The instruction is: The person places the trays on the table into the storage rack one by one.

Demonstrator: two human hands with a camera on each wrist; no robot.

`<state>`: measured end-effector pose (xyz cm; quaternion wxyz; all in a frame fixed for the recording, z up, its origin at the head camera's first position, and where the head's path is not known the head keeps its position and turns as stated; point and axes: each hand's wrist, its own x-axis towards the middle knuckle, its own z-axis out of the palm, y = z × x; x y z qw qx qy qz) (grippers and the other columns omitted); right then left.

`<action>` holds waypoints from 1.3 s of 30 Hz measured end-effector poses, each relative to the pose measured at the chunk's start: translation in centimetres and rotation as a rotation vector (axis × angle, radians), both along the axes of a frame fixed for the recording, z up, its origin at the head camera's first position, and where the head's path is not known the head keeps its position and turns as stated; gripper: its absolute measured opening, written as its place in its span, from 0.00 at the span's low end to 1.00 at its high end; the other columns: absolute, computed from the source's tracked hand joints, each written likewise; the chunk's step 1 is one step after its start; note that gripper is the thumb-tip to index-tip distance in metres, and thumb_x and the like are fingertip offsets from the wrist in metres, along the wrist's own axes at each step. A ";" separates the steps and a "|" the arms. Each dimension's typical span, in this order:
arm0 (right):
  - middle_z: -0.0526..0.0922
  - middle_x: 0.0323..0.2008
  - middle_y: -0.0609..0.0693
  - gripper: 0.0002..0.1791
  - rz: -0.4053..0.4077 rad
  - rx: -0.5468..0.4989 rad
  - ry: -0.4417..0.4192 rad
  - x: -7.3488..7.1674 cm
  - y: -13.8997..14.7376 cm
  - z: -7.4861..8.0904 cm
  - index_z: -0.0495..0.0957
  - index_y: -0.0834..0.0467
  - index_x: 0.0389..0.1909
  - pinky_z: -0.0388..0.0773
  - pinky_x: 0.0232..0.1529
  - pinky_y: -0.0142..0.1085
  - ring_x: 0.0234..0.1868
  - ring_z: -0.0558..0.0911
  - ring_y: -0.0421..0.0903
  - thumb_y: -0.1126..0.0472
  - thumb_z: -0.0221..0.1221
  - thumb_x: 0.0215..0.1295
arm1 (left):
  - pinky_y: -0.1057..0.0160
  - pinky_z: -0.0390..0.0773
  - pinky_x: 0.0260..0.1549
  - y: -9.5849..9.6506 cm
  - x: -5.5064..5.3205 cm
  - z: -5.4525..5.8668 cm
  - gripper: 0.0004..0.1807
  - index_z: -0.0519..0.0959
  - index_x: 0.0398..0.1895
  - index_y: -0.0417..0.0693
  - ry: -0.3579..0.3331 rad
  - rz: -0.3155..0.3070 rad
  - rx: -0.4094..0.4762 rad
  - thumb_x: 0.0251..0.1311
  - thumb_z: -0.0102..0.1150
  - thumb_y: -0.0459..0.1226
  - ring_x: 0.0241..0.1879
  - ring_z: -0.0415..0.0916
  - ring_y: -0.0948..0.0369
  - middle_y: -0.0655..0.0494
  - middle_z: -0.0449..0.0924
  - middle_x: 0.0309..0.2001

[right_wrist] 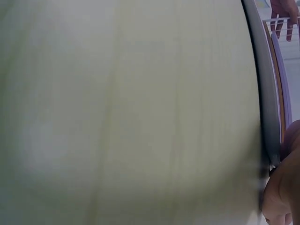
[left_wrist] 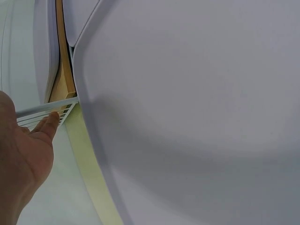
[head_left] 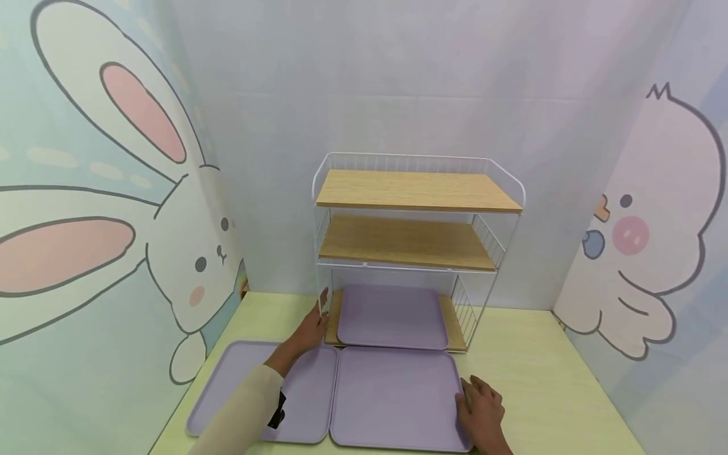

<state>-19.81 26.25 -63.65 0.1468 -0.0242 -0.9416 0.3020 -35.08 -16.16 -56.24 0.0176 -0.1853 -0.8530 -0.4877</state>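
Observation:
A white wire rack (head_left: 421,268) with wooden shelves stands at the back of the table. My left hand (head_left: 311,325) is at the rack's lower left front post. Its fingers (left_wrist: 49,125) reach along the wire side, fairly straight. At the right rim of the front purple tray (head_left: 395,398), my right hand (head_left: 482,411) holds the edge with bent fingers; its underside grip is partly hidden. That tray lies flat before the rack. A second purple tray (head_left: 236,366) lies to its left, partly under my left forearm. Another purple tray (head_left: 392,316) sits on the rack's bottom shelf.
The rack's top shelf (head_left: 418,189) and middle shelf (head_left: 406,243) are bare wood. Pale yellow tabletop (head_left: 529,373) extends to the right of the trays. Printed fabric with a rabbit (head_left: 188,246) and a chick (head_left: 654,253) closes in both sides.

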 end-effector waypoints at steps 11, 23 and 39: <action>0.85 0.56 0.73 0.22 -0.058 -0.054 -0.117 1.2 0.1 1.3 0.77 0.75 0.69 0.86 0.51 0.58 0.50 0.89 0.65 0.65 0.56 0.83 | 0.26 0.53 0.86 0.1 0.1 0.1 0.37 0.37 0.93 0.34 -0.002 0.011 0.005 0.89 0.35 0.27 0.88 0.48 0.27 0.24 0.43 0.90; 0.81 0.65 0.83 0.38 -0.078 -0.306 -0.315 2.0 0.8 1.2 0.58 0.64 0.86 0.89 0.50 0.62 0.55 0.90 0.74 0.46 0.55 0.88 | 0.31 0.62 0.85 -1.4 -2.5 -4.0 0.39 0.39 0.95 0.43 0.144 -0.061 0.043 0.89 0.39 0.33 0.87 0.53 0.27 0.23 0.47 0.89; 0.69 0.72 0.90 0.74 -0.074 -0.553 -0.380 2.1 1.5 1.8 0.48 0.56 0.93 0.93 0.45 0.65 0.52 0.90 0.73 0.50 0.87 0.54 | 0.22 0.51 0.84 -0.5 -0.3 -0.7 0.38 0.37 0.93 0.35 0.070 -0.056 0.051 0.90 0.35 0.32 0.87 0.46 0.22 0.19 0.43 0.88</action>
